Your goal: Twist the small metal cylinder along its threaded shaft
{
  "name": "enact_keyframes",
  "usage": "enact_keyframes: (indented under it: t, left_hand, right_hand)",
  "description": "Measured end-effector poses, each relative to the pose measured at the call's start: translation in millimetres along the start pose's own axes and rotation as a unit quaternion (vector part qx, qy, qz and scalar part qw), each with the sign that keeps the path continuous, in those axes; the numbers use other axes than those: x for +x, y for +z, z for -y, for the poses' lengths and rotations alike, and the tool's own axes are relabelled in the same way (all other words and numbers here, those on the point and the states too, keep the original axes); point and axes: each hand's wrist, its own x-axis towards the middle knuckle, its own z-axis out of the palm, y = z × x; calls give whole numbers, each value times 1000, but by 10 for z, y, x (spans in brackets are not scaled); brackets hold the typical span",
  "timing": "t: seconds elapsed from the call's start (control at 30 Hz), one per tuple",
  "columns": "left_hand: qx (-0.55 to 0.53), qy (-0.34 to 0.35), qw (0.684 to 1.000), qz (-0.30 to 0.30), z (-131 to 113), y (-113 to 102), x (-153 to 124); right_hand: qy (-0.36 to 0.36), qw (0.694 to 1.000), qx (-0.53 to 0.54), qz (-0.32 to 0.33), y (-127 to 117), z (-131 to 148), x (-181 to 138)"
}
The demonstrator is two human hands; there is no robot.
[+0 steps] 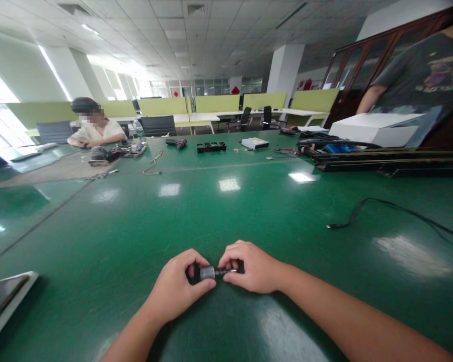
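Note:
Low in the head view, both hands meet over a small grey metal cylinder (207, 273) with a thin, dark, ridged shaft (219, 273) and a bright tip; it looks like a small motor. My left hand (177, 286) curls round the cylinder, thumb in front and fingers behind. At the shaft end, my right hand (251, 266) is pinched with thumb and fingers around the shaft. The piece lies roughly level, just over or on the green table (196, 216); I cannot tell which.
A black cable (385, 201) crosses the right side. A tablet-like device (11, 301) lies at the left edge. Farther back are a power drill (177, 144), a black bracket (211, 147), a silver drive box (254, 144) and a white box (373, 129). Two people are beyond the table.

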Motion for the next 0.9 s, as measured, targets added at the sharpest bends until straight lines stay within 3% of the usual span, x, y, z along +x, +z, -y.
enact_keyframes:
  t: [0.9]
  left_hand:
    - [-4,9,1000,-2,-53,6,-5]
  right_hand:
    - [-35,998,-60,1,27,52,-19]
